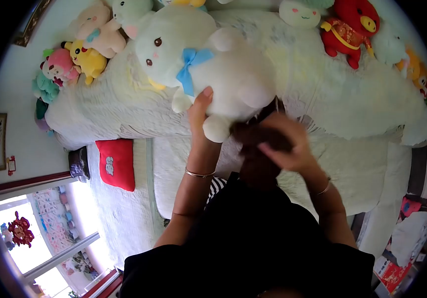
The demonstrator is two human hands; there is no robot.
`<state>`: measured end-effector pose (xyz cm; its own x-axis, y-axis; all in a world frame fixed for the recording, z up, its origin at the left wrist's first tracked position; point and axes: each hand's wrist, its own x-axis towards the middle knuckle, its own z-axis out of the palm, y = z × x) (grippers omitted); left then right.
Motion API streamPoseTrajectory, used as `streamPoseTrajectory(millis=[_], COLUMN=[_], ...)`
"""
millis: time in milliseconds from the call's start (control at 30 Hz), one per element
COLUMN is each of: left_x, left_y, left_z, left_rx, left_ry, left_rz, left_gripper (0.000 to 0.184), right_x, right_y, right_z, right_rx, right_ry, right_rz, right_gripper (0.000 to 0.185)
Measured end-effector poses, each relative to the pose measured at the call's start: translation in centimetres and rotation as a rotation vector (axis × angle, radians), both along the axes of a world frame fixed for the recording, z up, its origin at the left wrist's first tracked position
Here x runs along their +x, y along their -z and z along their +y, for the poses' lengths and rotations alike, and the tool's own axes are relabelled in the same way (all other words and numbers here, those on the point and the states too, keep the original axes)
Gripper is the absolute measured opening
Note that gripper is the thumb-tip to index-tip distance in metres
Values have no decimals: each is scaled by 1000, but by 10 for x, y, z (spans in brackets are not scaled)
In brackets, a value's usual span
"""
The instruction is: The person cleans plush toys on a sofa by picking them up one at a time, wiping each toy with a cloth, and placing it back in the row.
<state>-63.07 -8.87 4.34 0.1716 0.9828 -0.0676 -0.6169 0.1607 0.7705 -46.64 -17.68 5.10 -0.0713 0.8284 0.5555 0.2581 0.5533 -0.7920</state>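
Note:
A large white plush toy (pixel 233 74) with a blue bow tilts in front of me, above the sofa. My left hand (pixel 200 113) is closed on its lower left side, the thumb pressing into the white fabric beside the bow. My right hand (pixel 293 144), slightly smeared by motion, grips a dark brown cloth (pixel 259 166) just below the plush toy. The cloth hangs down in front of my black shirt. Its upper part lies close to the toy's underside, and I cannot tell whether they touch.
A pale quilted cover (pixel 323 99) drapes the sofa. Along its back sit a yellow plush (pixel 88 62), a pink plush (pixel 60 67), a red plush pig (pixel 350 32) and several others. A red cushion (pixel 116 165) lies at the left, near a bright window (pixel 22 238).

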Motion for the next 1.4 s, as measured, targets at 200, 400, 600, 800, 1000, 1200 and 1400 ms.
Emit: streamPoseTrajectory(millis=[200, 400, 600, 800, 1000, 1200, 1400], left_x=[6, 7, 9, 0, -7, -12, -27], left_y=[4, -3, 13, 13, 20, 26, 18], left_z=[4, 8, 14, 18, 15, 16, 16], left_rx=[-9, 50, 36, 294, 299, 317, 351], left_ry=[-110, -174, -220, -405, -391, -402, -412], left_rz=[95, 165, 231, 516, 582, 654, 602], left_gripper=[48, 41, 44, 62, 74, 81, 77], right_x=[-6, -8, -22, -16, -23, -18, -16], right_y=[-34, 12, -18, -28, 7, -37, -4], right_z=[-13, -12, 0, 1, 12, 24, 2], right_rx=[71, -101, -157, -202, -296, -272, -365], right_ry=[143, 26, 6, -75, 73, 104, -30], right_rz=[410, -19, 277, 25, -53, 273, -15], right_gripper=[33, 38, 37, 35, 32, 32, 28])
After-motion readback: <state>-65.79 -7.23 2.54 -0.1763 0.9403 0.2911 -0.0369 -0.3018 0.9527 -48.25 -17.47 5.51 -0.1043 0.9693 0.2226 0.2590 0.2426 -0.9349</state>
